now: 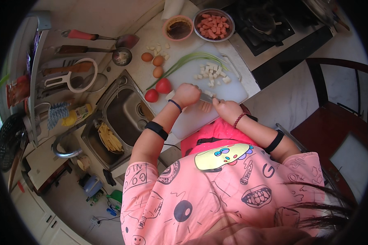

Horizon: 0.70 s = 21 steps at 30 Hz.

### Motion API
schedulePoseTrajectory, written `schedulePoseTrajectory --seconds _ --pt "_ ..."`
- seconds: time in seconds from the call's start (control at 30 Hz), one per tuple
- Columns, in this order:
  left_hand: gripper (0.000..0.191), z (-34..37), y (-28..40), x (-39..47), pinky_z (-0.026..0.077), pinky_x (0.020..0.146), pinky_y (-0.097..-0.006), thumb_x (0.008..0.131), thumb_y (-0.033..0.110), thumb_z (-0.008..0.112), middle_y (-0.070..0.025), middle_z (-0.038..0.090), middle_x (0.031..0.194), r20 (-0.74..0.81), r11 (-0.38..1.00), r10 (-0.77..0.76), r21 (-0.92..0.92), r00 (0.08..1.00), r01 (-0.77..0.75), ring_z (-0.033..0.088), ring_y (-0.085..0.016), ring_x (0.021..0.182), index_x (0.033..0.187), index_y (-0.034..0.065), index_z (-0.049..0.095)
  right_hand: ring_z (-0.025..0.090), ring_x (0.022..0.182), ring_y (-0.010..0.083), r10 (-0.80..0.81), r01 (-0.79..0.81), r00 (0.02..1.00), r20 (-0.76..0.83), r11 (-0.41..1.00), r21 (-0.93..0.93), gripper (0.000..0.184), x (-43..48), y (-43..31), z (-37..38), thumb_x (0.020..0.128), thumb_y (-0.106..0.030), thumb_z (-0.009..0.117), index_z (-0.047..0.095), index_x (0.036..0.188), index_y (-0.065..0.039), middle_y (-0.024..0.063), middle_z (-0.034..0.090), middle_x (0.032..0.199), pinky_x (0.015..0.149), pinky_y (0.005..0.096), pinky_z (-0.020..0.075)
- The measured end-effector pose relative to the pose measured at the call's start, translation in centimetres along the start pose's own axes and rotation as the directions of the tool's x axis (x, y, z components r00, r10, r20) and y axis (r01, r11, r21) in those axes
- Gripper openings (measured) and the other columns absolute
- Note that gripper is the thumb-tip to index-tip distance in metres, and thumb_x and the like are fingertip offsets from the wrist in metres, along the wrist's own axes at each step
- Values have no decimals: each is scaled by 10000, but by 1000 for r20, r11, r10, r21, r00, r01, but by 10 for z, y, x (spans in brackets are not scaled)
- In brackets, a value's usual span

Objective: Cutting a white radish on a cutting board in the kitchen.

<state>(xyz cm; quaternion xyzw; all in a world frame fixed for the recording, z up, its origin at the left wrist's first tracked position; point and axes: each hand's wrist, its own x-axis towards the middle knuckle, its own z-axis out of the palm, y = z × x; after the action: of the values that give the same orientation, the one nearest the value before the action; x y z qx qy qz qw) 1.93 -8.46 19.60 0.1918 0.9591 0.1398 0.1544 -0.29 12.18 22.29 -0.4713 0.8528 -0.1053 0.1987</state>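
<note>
My left hand [187, 95] is closed over a white block of food [170, 96], whose end sticks out to its left. My right hand [228, 108] grips a kitchen knife [206, 98]; part of the blade shows between the hands, and the handle is hidden. Both hands are over a white cutting board [184, 122]. Small white cubes [212, 72] lie farther up the board, with a few more near the blade. Pinkish shapes below the blade are unclear. Green onions [184, 62] stretch across the board, and two tomatoes [163, 85] rest left of my left hand.
Three eggs [158, 60] and garlic cloves [158, 48] lie beyond the tomatoes. Farther back are a bowl of dark sauce [178, 28] and a metal bowl of pink meat cubes [214, 26]. A gas stove [260, 24] stands right, a sink [122, 104] left, holding pale yellow strips [109, 137].
</note>
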Motion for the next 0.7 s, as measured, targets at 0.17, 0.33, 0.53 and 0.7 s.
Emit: schedulePoseTrajectory --seconds 0.17,0.33,0.53,0.7 --pt "135 -15 18 16 479 512 -348 677 155 517 -78 600 611 160 1000 -10 12 987 8 606 -237 580 599 98 612 586 535 291 -91 91 996 3 994 66 110 -10 34 21 768 -83 439 425 854 -15 131 567 613 447 379 467" --pt "129 -7 21 12 478 501 -340 670 165 526 -78 602 622 79 1000 7 -10 997 -7 606 -228 569 592 105 610 581 522 290 -118 118 993 4 991 55 101 -11 34 21 764 -72 437 423 844 -12 134 562 614 445 376 468" --pt "144 13 -15 6 479 505 -342 681 172 512 -77 601 644 23 995 46 -86 999 -44 607 -230 573 600 100 606 575 493 289 -49 46 992 119 998 31 96 12 10 0 764 -73 443 429 834 -9 145 557 607 431 373 466" --pt "148 -7 9 15 480 519 -333 691 169 503 -71 603 645 129 1000 22 -3 991 -22 615 -220 601 606 96 600 582 497 276 -97 96 995 30 995 24 108 -2 34 18 763 -72 448 435 843 -1 134 562 608 409 365 462"
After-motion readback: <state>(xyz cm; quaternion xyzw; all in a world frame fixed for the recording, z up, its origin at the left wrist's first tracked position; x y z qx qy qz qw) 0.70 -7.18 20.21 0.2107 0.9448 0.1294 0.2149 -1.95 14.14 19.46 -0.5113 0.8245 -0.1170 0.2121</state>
